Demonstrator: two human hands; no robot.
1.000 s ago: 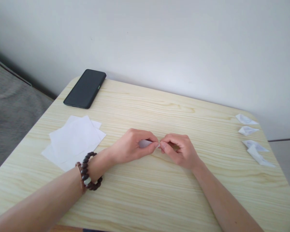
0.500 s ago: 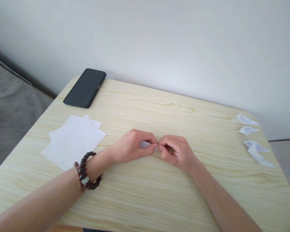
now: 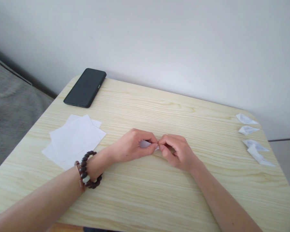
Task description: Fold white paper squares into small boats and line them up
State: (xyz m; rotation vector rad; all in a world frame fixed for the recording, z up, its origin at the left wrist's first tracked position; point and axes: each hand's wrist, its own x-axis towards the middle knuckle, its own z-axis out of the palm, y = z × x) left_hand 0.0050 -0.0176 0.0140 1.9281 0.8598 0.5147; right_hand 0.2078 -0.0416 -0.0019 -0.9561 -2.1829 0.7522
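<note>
A small piece of folded white paper [image 3: 144,144] is pinched between my two hands above the middle of the table. My left hand [image 3: 132,146], with a dark beaded bracelet [image 3: 84,170] at its wrist, is closed on the paper between thumb and forefinger. Against its fingertips, my right hand [image 3: 177,150] pinches the paper's right end. Most of the paper is hidden behind the fingers, so its folded shape cannot be made out.
Loose white paper sheets [image 3: 74,138] lie in an overlapping pile at the left. A black phone [image 3: 85,87] rests at the back left corner. Several folded paper boats [image 3: 248,130] sit along the right edge of the wooden table [image 3: 145,196]. A white wall [image 3: 159,42] rises behind.
Both hands stay in nearly the same place, still pinching the paper. The fingertips have shifted only very slightly.
</note>
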